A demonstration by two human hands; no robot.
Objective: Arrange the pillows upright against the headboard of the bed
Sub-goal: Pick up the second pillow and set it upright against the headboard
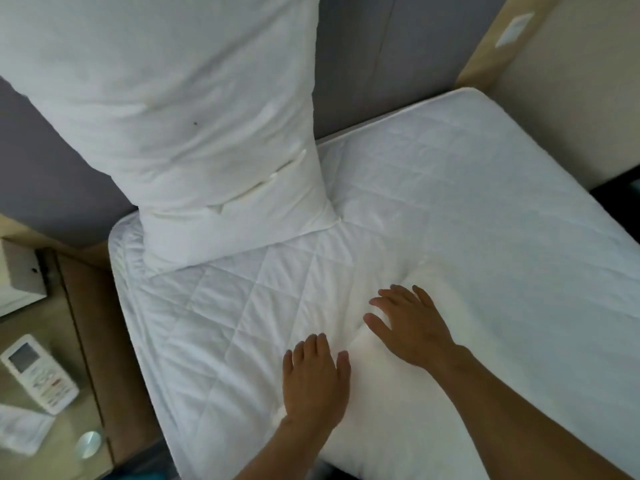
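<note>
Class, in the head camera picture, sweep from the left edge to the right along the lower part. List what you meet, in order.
Remote control → round metal disc → left hand → right hand on the flat pillow.

Matt white cloth pillow [166,109]; quilted cloth mattress cover [450,209].

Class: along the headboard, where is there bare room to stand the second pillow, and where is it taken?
Free: mattress between the upright pillow and the bed's right edge, along the headboard. Taken: the left corner, and the near edge under both hands and the flat pillow.
</note>
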